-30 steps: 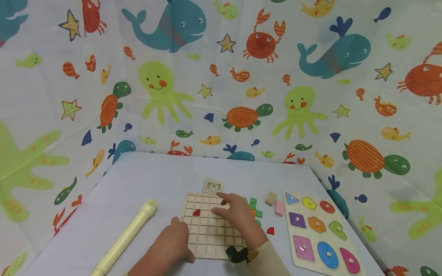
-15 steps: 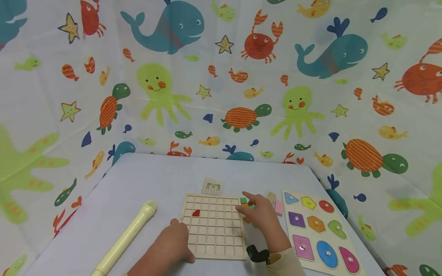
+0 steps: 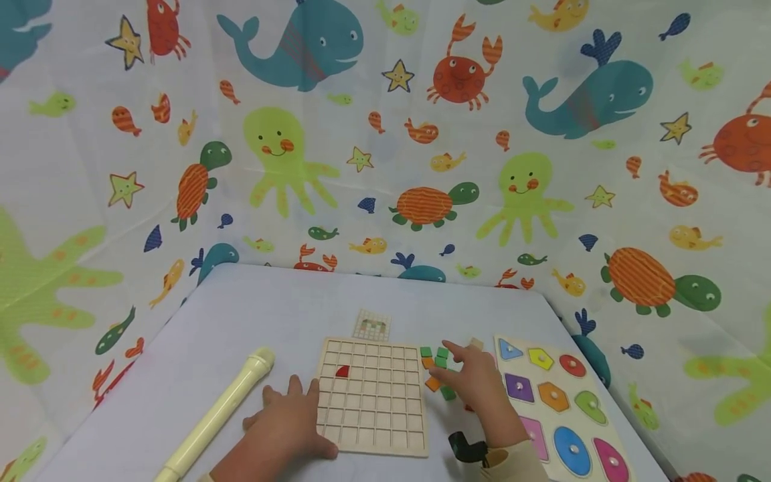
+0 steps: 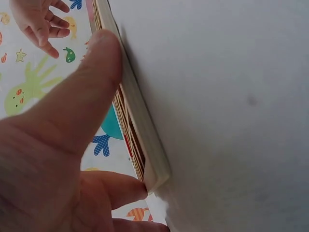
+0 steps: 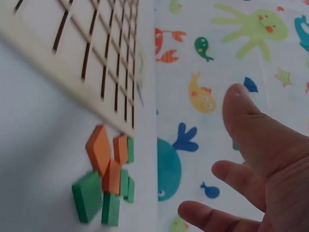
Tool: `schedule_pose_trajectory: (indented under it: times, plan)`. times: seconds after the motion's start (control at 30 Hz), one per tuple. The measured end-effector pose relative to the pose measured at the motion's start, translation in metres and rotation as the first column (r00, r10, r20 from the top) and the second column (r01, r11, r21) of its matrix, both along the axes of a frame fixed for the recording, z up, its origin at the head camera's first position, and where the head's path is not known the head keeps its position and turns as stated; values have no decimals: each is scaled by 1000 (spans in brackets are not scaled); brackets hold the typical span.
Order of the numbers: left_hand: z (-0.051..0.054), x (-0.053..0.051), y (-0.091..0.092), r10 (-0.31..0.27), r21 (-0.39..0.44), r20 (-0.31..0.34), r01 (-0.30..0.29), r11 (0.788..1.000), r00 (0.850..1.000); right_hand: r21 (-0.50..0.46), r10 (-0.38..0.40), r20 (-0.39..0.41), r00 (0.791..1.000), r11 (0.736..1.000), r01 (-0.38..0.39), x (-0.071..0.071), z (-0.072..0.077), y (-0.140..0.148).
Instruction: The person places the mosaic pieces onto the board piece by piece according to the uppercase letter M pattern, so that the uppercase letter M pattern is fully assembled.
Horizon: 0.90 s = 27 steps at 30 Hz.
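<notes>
A wooden grid board lies on the table with one red quarter-round piece in an upper-left cell. My left hand has its fingers spread at the board's left edge; in the left wrist view the thumb and a finger of that hand touch the board's edge. My right hand, fingers apart and holding nothing, hovers over green and orange blocks right of the board. The right wrist view shows the hand beyond those blocks.
Behind the board lies a small pattern card. A cream-coloured tube rests at the left. To the right are a shape puzzle and a wooden block. A sea-animal cloth hangs around the table.
My right hand has moved right, from above the board to the loose blocks. The fingers of my left hand have spread out at the board's left side.
</notes>
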<state>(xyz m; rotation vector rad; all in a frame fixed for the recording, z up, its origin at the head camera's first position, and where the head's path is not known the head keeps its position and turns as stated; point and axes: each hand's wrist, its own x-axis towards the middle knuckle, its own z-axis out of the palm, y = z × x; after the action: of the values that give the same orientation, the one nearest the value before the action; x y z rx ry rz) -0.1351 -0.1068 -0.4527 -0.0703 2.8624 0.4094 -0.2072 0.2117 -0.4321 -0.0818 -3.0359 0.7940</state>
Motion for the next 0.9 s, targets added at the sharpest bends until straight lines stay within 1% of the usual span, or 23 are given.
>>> schedule_pose_trajectory:
  times: [0.1, 0.17, 0.27, 0.37, 0.43, 0.53, 0.57, 0.67, 0.8, 0.9]
  plan:
    - [2, 0, 0, 11, -2, 19, -11, 1000, 1000, 140, 44, -29, 999, 989, -39, -4, 1, 7]
    - [1, 0, 0, 15, 4, 24, -15, 1000, 1000, 184, 48, -10, 999, 982, -45, -7, 2, 9]
    - [-1, -1, 0, 23, 16, 34, -23, 1000, 999, 218, 39, 63, 997, 975, -52, -10, 0, 12]
    - [-3, 0, 0, 33, 23, 43, -34, 999, 999, 231, 32, 132, 991, 971, -62, -9, -6, 14]
    - [-3, 0, 0, 37, 27, 48, -38, 999, 998, 253, 43, 140, 989, 964, -78, -7, -11, 16]
    - [-2, 0, 1, 30, 30, 50, -32, 999, 998, 284, 61, 125, 990, 954, -95, -4, -19, 20]
    - [0, -1, 1, 22, 29, 47, -24, 999, 999, 288, 64, 122, 990, 953, -97, -4, -21, 20]
    - [3, -2, -1, -44, -2, 29, 44, 999, 999, 291, 79, 120, 990, 950, -112, -4, -26, 21]
    - [5, -6, -7, -123, -29, 21, 124, 992, 992, 287, 85, 122, 989, 951, -117, -5, -30, 20]
    - [4, -9, -11, -125, -10, 32, 125, 992, 992, 286, 80, 128, 989, 951, -114, -4, -31, 18]
